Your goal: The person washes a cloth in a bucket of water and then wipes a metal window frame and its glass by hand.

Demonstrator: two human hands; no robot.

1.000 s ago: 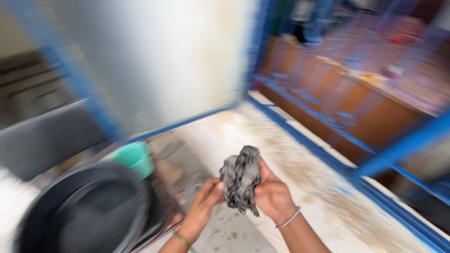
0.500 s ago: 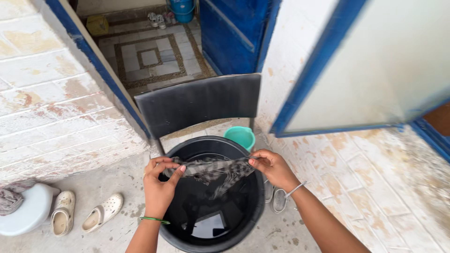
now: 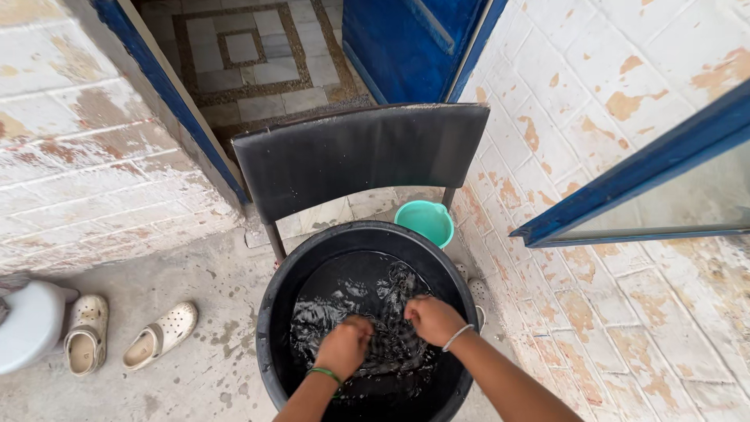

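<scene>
Both hands are down inside the black tub (image 3: 273, 312), pressed close together over a dark checked cloth (image 3: 391, 348) that lies soaked in the water. The left hand (image 3: 344, 346) is curled into a fist on the cloth's near edge, a green band at its wrist; the right hand (image 3: 432, 319) is closed on the cloth just beside it, a thin silver bracelet at its wrist. Holding the fabric bunched between two fists this way keeps it under the surface and lets one hand work it against the other.

The tub stands on a black chair (image 3: 359, 156), whose back rises beyond the hands, which brings the water up to a handy height. A small teal bowl (image 3: 426, 223) sits past the right hand, touching the tub's far rim. Well off to the left of the left hand, a pair of pale clogs (image 3: 125, 340) rests on the concrete floor (image 3: 211, 289) near a white basin (image 3: 27, 324).

Half a second earlier the cloth was stretched taut between the hands above the tub; now it is lowered and gathered in the water.
</scene>
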